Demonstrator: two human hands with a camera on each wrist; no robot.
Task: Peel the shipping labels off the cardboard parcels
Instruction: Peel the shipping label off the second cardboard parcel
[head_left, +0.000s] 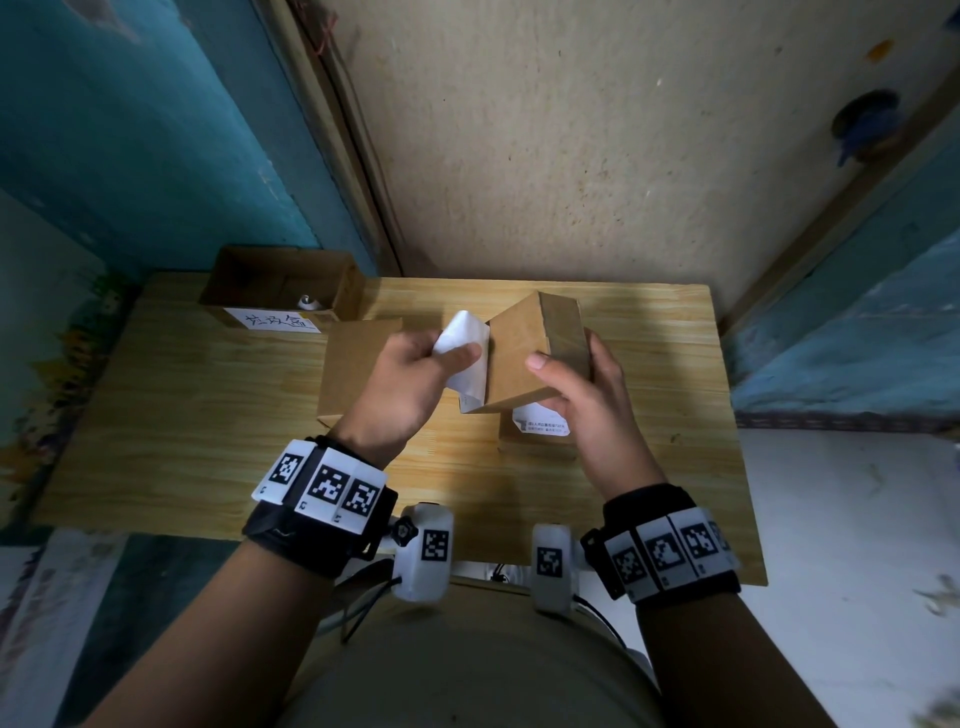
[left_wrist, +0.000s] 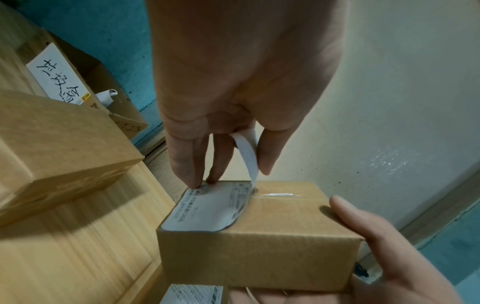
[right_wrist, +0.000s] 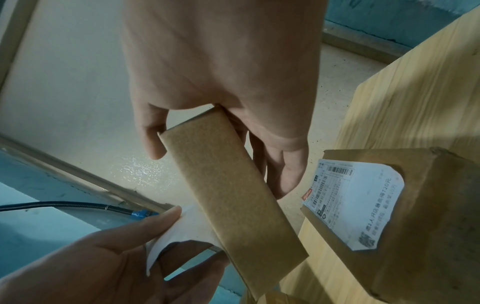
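My right hand (head_left: 582, 384) holds a small cardboard parcel (head_left: 524, 353) tilted up off the bench (head_left: 208, 441), thumb on the near face, fingers wrapped round the far side. My left hand (head_left: 405, 384) pinches the white shipping label (head_left: 467, 353) between thumb and fingers. The label is partly lifted: one end curls up into my fingers, the rest is stuck flat on the parcel face, as the left wrist view shows. Two left fingertips (left_wrist: 192, 181) touch the parcel edge by the label.

Directly below the held parcel, a second parcel (head_left: 535, 436) sits on the bench with its printed label (head_left: 540, 423) on, barcode and text visible in the right wrist view. A third, plain parcel (head_left: 353, 369) sits on the bench just left of my left hand; no label shows on the faces I can see.

At the far left corner of the bench, an open cardboard box (head_left: 280, 283) with a white handwritten paper tag (head_left: 275, 321) on its front. Something small and white (head_left: 307, 302) lies inside; can't tell what it is.

Both wrists carry black straps with black-and-white marker tiles (head_left: 327, 486).
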